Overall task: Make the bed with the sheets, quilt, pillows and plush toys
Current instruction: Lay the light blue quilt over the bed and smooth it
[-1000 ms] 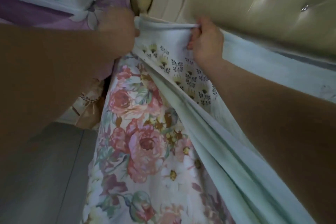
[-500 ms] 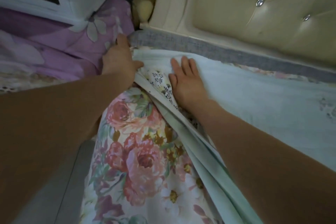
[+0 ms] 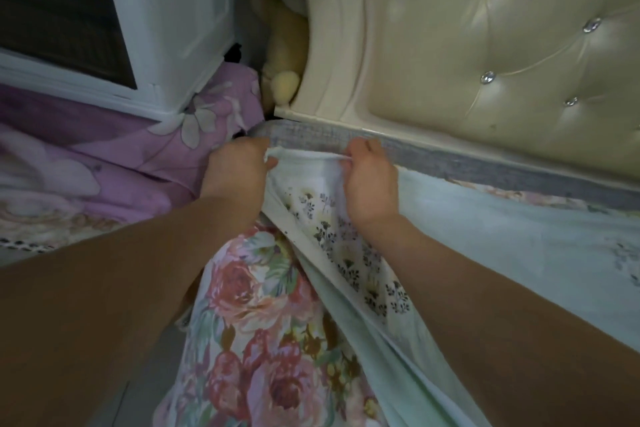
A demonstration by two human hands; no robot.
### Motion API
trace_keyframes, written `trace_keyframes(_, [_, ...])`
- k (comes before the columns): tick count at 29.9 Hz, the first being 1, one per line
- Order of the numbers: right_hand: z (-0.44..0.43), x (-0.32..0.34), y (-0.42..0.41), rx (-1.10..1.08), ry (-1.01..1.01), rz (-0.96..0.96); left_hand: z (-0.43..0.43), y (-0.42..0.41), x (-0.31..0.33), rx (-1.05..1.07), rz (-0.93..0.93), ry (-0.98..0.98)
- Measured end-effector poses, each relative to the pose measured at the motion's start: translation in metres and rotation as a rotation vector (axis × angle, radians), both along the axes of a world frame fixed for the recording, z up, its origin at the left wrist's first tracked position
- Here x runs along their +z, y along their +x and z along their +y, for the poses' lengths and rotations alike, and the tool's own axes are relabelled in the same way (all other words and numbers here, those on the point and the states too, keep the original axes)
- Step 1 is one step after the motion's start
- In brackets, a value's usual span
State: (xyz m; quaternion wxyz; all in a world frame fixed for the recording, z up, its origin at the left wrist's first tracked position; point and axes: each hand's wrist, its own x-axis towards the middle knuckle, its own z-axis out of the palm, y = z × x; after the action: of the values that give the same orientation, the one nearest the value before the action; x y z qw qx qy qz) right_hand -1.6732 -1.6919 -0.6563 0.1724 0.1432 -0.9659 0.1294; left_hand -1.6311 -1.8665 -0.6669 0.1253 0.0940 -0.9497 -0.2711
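While the pale green sheet (image 3: 502,253) lay spread over the right part of the bed, its far left corner was gripped by both hands just near the grey mattress edge (image 3: 450,158). The left hand (image 3: 235,170) was clenched on the corner's left end, and the right hand (image 3: 370,180) was closed on the same hem a little to the right, so that a short stretch of cloth was held taut between them. The sheet's underside, printed with small dark sprigs, was turned up below the right hand. A rose-patterned sheet (image 3: 256,322) was seen hanging down the near left side of the bed. The cream tufted headboard (image 3: 485,45) was set at the far right, and a yellowish plush toy (image 3: 285,45) was wedged between it and a white cabinet (image 3: 166,21) at the far left, with purple floral bedding (image 3: 121,156) heaped below that cabinet
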Motion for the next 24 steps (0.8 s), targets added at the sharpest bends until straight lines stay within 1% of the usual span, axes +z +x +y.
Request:
trace_keyframes(2, [-0.010, 0.008, -0.013, -0.050, -0.097, 0.145, -0.005, -0.012, 0.009, -0.003, 0.078, -0.039])
trace_keyframes(3, [-0.011, 0.008, -0.018, -0.066, -0.107, 0.154, -0.007, -0.019, 0.010, -0.002, 0.073, -0.067])
trace_keyframes(4, [-0.013, 0.002, -0.018, -0.057, -0.078, 0.083, -0.008, -0.022, 0.009, 0.009, 0.026, -0.099])
trace_keyframes(6, [-0.011, -0.024, -0.011, 0.008, 0.041, -0.169, -0.003, -0.019, -0.007, 0.029, -0.106, -0.124])
trace_keyframes(7, [-0.006, -0.032, -0.006, 0.038, 0.073, -0.245, 0.003, -0.015, -0.017, 0.031, -0.136, -0.114])
trace_keyframes(9, [-0.003, -0.036, -0.004, 0.079, 0.036, -0.308, 0.006, -0.009, -0.024, 0.015, -0.113, -0.112])
trace_keyframes(11, [-0.001, -0.026, -0.003, 0.127, -0.023, -0.387, 0.005, -0.008, -0.016, 0.002, -0.096, -0.120])
trace_keyframes(13, [0.006, -0.012, 0.007, 0.193, -0.098, -0.398, 0.002, -0.006, 0.000, 0.005, -0.095, -0.106])
trace_keyframes(16, [0.016, -0.005, 0.041, 0.258, -0.163, -0.388, 0.000, 0.003, 0.002, 0.031, -0.061, 0.029])
trace_keyframes(18, [0.027, -0.001, 0.065, 0.264, -0.204, -0.352, 0.001, 0.010, 0.002, 0.033, -0.040, 0.072])
trace_keyframes(22, [0.058, 0.017, 0.109, 0.113, -0.279, -0.312, 0.003, 0.017, 0.006, 0.053, -0.018, 0.079])
trace_keyframes(24, [0.084, 0.031, 0.132, 0.021, -0.225, -0.344, 0.007, 0.022, 0.010, 0.030, 0.005, 0.026])
